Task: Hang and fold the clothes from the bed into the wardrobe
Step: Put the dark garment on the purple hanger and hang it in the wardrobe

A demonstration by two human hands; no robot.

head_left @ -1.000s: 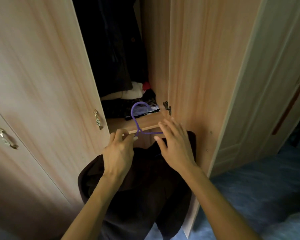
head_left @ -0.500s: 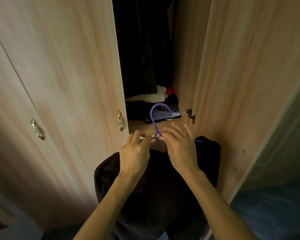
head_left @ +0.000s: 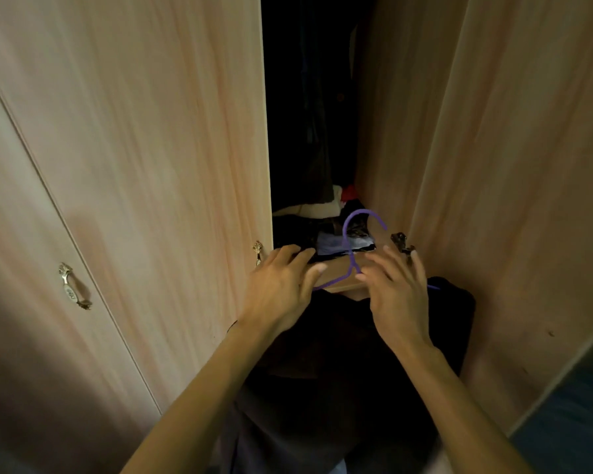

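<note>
Nearest the viewer, a dark garment (head_left: 339, 364) hangs from a purple hanger (head_left: 350, 256), held up in front of the open wardrobe and not yet on a rail. The left hand (head_left: 279, 289) lies over the hanger's left arm with fingers extended and thumb straight. Half a second earlier its thumb and fingers were pinched together at the hanger's neck. The right hand (head_left: 397, 295) covers the hanger's right arm, its fingers straight and spread, and the wire's tip shows just beyond it. The two hands, formerly almost touching, now sit apart on either side of the neck. What passes beneath the palms is hidden. The hook rises between the hands and overlaps the shelf edge (head_left: 343, 270). Behind the shelf edge lie folded clothes (head_left: 322, 213), pale and dark, with dark hanging clothes (head_left: 315, 131) above them. The closed left door (head_left: 151, 165) carries a metal handle (head_left: 258, 252), now just behind the left fingertips. The right door (head_left: 510, 165) stands open, its hinge (head_left: 400, 241) beside the right hand.
</note>
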